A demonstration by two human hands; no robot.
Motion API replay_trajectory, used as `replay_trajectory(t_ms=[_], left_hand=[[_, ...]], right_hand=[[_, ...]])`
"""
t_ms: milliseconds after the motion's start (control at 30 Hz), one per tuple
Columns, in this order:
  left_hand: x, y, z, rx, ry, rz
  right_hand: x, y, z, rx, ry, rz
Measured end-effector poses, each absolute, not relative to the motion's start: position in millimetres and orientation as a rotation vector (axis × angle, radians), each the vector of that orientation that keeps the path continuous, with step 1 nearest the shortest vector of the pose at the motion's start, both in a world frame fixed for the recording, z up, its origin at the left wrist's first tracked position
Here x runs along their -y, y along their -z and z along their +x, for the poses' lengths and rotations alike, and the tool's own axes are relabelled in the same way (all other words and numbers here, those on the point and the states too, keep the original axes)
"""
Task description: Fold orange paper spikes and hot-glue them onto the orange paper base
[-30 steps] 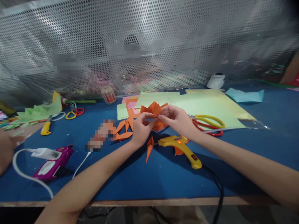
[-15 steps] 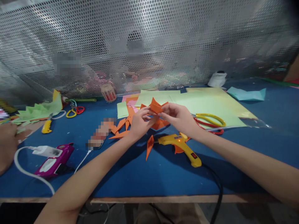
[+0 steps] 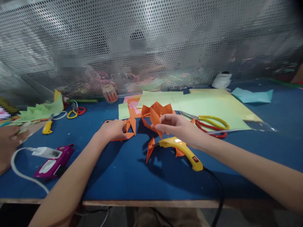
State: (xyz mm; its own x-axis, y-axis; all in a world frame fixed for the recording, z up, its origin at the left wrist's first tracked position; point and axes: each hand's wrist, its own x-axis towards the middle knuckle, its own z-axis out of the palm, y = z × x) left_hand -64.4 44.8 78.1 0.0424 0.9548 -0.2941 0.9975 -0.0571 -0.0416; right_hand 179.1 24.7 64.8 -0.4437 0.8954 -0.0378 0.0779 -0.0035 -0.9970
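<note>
My right hand [image 3: 176, 126] is closed, thumb and fingers pinching a pointed flap of a folded orange paper ring [image 3: 156, 110] with a zigzag top. My left hand [image 3: 112, 130] is over a phone [image 3: 107, 121], fingers curled at folded orange paper pieces [image 3: 131, 125]; its fingertips are partly hidden. Below the right hand lies a yellow hot glue gun [image 3: 180, 145]. One small orange folded piece [image 3: 150, 148] is at the gun's nozzle.
Red-and-yellow-handled scissors [image 3: 213, 124] rest by pale green paper sheets [image 3: 208, 104]. At left are a purple power strip [image 3: 55, 160] with a charger, a yellow cutter [image 3: 47, 126], small scissors [image 3: 73, 113] and another person's hand [image 3: 8, 142]. Perforated metal mesh [image 3: 151, 47] stands behind.
My left hand has left the orange paper ring and moved left to the loose orange pieces over the phone. The ring has been lowered slightly, and the glue gun has tilted.
</note>
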Motion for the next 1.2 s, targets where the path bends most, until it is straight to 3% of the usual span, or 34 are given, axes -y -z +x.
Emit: replay_trajectory(t_ms=[133, 300, 500, 767, 1200], left_hand=[[-43.1, -75.8, -62.2, -2.017, 0.474, 2.171], [-34.6, -94.2, -62.3, -1.961, 0.463, 2.145], [-30.1, -98.2, -53.1, -1.574, -0.224, 2.029], [-31.2, -52.9, -13.6, -1.184, -0.982, 1.526], [-14.9, -49.2, 2.9, -0.886, -1.154, 1.281]], right_hand=[[-19.6, -59.9, 176.5, 1.534, -1.793, -0.945], [-24.0, -51.9, 175.7, 1.486, -1.808, -1.017], [-21.6, -39.1, 169.6, 1.322, -1.871, -1.104], [-16.6, -34.0, 164.6, 1.29, -1.789, -1.094], [-16.0, -48.5, 168.9, 1.378, -1.557, -1.127]])
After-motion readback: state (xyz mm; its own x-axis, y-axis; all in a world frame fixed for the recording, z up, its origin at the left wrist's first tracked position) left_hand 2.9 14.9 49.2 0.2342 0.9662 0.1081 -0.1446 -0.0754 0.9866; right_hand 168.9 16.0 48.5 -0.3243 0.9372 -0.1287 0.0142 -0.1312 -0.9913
